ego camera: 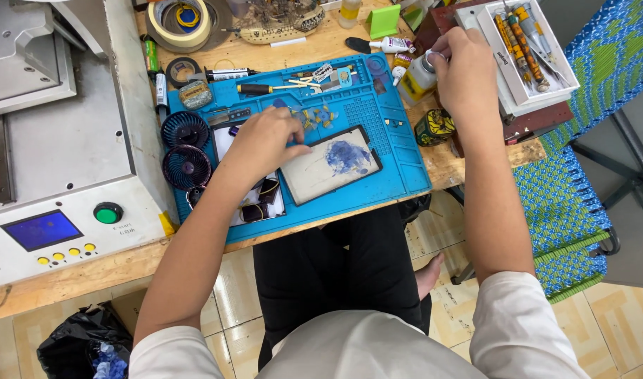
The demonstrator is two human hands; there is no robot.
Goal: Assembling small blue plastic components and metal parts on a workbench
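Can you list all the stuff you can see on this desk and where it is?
work mat: one, blue, on the wooden bench
flat panel: one, pale with a blue smear, on the mat's middle
small fans: two, dark, at the mat's left edge
machine: one, grey with a blue screen and green button, far left
tape roll: one, cream, top of the bench
small bottle: one, clear with yellowish liquid, right of the mat
tool tray: one, white, holding tools, far right
black bag: one, on the floor, lower left
left hand: fingers resting at the panel's upper left edge
right hand: fingers at the bottle's top
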